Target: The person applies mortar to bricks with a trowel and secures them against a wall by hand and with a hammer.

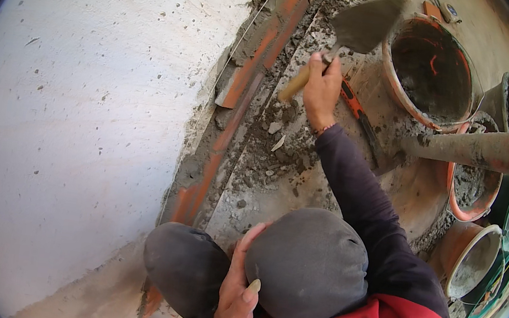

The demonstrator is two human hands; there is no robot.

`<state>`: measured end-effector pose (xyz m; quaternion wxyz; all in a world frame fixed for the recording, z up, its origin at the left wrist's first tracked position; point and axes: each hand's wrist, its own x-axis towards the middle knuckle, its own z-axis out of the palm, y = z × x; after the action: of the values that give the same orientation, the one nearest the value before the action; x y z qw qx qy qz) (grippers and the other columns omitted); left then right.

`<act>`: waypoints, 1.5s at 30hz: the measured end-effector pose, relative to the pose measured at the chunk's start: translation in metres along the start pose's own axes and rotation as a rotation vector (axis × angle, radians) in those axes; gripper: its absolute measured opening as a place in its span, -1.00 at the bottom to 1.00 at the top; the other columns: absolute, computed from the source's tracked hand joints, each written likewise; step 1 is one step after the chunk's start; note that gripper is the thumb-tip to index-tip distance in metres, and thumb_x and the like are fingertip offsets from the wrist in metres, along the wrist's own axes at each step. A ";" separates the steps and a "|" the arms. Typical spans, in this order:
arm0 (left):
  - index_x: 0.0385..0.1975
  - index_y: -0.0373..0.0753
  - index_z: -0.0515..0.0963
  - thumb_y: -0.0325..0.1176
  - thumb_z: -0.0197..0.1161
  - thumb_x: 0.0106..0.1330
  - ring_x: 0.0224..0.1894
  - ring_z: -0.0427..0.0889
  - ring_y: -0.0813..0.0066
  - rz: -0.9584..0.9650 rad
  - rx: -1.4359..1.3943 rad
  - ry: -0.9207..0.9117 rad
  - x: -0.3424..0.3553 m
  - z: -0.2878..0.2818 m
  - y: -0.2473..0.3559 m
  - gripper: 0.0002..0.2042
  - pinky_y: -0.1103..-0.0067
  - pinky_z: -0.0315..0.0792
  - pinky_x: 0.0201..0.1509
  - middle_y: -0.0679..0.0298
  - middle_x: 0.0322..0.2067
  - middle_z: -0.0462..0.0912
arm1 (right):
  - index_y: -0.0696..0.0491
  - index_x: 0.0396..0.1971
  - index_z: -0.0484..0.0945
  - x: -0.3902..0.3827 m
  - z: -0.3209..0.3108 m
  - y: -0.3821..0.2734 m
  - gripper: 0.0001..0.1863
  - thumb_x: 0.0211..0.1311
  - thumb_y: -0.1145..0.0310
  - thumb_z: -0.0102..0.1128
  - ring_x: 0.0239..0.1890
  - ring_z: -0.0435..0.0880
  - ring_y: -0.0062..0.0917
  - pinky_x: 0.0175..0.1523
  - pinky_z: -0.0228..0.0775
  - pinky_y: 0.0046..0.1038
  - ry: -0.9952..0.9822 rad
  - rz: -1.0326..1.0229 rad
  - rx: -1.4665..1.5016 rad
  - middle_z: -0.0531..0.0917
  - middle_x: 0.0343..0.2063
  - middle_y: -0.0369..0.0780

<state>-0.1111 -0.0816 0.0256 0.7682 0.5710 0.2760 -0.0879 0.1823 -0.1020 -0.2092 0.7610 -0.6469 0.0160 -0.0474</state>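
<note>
My right hand (pixel 322 92) is closed around a trowel (pixel 367 25) and holds it over the debris-strewn ground, just right of the brick course. Grey mortar stains its broad blade, which points away from me; its wooden handle sticks out on the left of the hand. Resting against my bent right knee (pixel 308 267), my left hand (pixel 238 293) is empty, with its fingers laid along the trouser leg and its thumb apart. A row of orange bricks (pixel 250 69) set in grey mortar runs along the foot of the white wall, beside a taut string (pixel 242 33).
A large bucket (pixel 397 84) with mortar stains stands at the far right. An orange bucket (pixel 473 211) of mortar and a tipped bucket (pixel 461 248) sit nearer. A pole (pixel 490 152) juts in from the right. An orange-and-black tool (pixel 356 108) lies beside my right wrist.
</note>
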 end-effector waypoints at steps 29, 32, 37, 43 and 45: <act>0.44 -0.50 -0.20 0.25 0.18 0.20 0.48 0.03 0.13 0.020 0.039 0.000 -0.012 -0.008 -0.004 0.09 0.30 -0.12 0.51 -0.09 0.42 0.00 | 0.17 -0.17 0.26 -0.062 0.035 0.036 -0.73 0.50 0.25 -0.01 -0.67 0.51 -0.61 -0.59 0.39 -0.47 -0.343 0.055 -0.410 0.46 -0.65 -0.29; 0.44 -0.51 -0.20 0.26 0.17 0.21 0.48 0.03 0.12 0.025 0.050 -0.003 -0.013 -0.008 -0.004 0.09 0.30 -0.12 0.51 -0.10 0.42 0.00 | 0.14 -0.21 0.26 -0.083 0.037 0.041 -0.74 0.50 0.24 -0.01 -0.68 0.50 -0.61 -0.59 0.39 -0.47 -0.362 0.081 -0.361 0.47 -0.66 -0.29; 0.43 -0.51 -0.13 0.12 0.11 0.29 0.48 -0.02 0.06 0.078 0.094 -0.021 -0.014 -0.006 -0.004 -0.05 0.28 -0.18 0.52 -0.15 0.42 0.00 | 0.11 -0.24 0.28 -0.127 0.036 0.033 -0.77 0.50 0.26 0.00 -0.67 0.51 -0.63 -0.59 0.38 -0.49 -0.424 0.124 -0.235 0.47 -0.66 -0.31; 0.43 -0.52 -0.16 0.24 0.17 0.24 0.47 0.06 0.17 0.044 0.110 -0.059 -0.008 -0.007 -0.005 0.06 0.32 -0.08 0.50 -0.06 0.41 0.04 | 0.11 -0.24 0.34 -0.172 0.014 0.004 -0.79 0.45 0.27 0.04 -0.59 0.56 -0.52 -0.48 0.37 -0.43 -0.626 0.464 0.034 0.52 -0.59 -0.23; 0.42 -0.52 -0.11 0.09 0.15 0.29 0.46 0.04 0.10 0.098 0.091 -0.112 -0.007 -0.005 -0.005 -0.06 0.31 -0.12 0.51 -0.11 0.40 0.04 | 0.08 -0.24 0.35 -0.174 -0.002 -0.008 -0.80 0.46 0.25 0.04 -0.59 0.53 -0.64 -0.49 0.35 -0.52 -0.641 0.572 0.147 0.49 -0.59 -0.32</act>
<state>-0.1206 -0.0798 0.0240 0.7590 0.6125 0.1999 -0.0946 0.0084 -0.0895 -0.2078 0.7541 -0.5423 -0.0458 0.3677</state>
